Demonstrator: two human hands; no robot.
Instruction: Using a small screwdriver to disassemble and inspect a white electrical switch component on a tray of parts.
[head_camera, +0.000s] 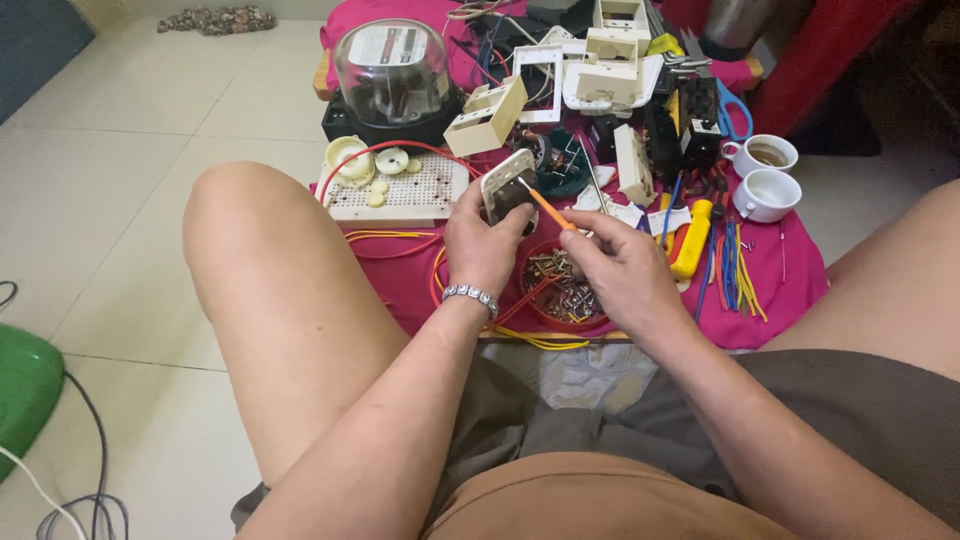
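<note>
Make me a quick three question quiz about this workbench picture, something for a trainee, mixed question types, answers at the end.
1. True or false: the right hand holds an orange-handled screwdriver.
2. What does the left hand grip? A) a white cup B) a small switch housing C) a yellow wire
3. Fill in: the red bowl under the hands holds metal ____.

Key: 1 true. 2 B. 3 screws; these small metal parts are too small to sort further.
</note>
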